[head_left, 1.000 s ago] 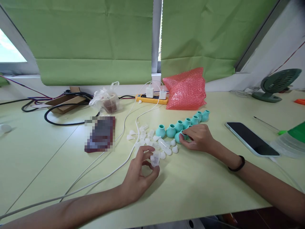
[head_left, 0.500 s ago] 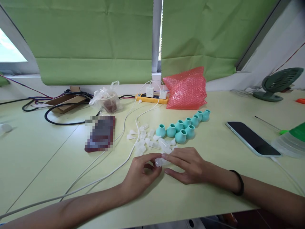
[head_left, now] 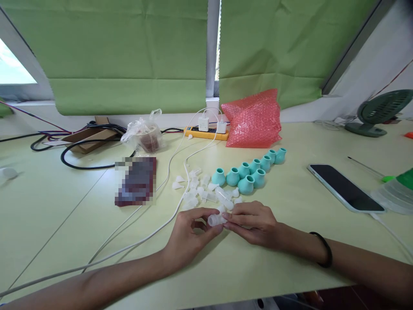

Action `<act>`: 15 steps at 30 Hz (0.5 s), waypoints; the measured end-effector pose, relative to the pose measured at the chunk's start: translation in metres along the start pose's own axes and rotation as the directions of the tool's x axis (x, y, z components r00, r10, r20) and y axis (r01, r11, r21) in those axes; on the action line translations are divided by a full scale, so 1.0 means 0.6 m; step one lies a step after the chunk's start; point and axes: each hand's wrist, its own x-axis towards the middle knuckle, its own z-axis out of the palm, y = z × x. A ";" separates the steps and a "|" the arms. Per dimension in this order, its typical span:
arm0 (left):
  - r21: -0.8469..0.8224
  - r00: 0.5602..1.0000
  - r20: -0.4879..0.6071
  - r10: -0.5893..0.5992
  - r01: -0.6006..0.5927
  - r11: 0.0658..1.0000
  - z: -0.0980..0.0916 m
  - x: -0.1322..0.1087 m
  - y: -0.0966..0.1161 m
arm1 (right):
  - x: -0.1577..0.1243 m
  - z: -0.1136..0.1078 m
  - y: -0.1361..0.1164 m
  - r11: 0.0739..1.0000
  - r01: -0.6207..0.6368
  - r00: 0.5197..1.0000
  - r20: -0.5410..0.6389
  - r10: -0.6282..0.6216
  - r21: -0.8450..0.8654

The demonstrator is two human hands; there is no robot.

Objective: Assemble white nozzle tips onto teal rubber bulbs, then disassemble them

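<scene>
A small translucent plastic tube (head_left: 214,220) lies between my two hands, its round open end toward the left. My left hand (head_left: 193,230) pinches it between thumb and fingers. On its right end, the thumb and fingertips of my right hand (head_left: 253,221) are closed, hiding that end. Just beyond my fingers lies a loose pile of translucent white plastic pieces (head_left: 193,193), among them another clear tube (head_left: 223,196). Several turquoise rubber bulbs (head_left: 246,185) with open necks stand upright in a staggered row behind the pile.
White charging cables (head_left: 176,206) cross the table left of my hands. A phone (head_left: 345,187) lies at the right, near a green fan (head_left: 371,114). Red bubble wrap (head_left: 253,120), a yellow power strip (head_left: 206,134) and a bagged tape roll (head_left: 148,137) stand at the back.
My right thumb and fingers have closed on the tube's right end; they were spread before. The tube's open end has turned more toward me. My left hand keeps its grip.
</scene>
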 end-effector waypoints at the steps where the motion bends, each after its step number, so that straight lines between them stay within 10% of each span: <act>1: -0.003 1.000 0.002 -0.021 0.021 1.000 0.000 0.000 -0.001 | 0.000 0.001 0.001 1.000 0.006 1.000 0.001 -0.006 0.013; 15: 0.047 0.999 -0.040 0.018 -0.016 0.999 0.003 -0.004 0.001 | 0.005 -0.005 -0.007 0.999 -0.046 0.999 0.013 0.045 0.029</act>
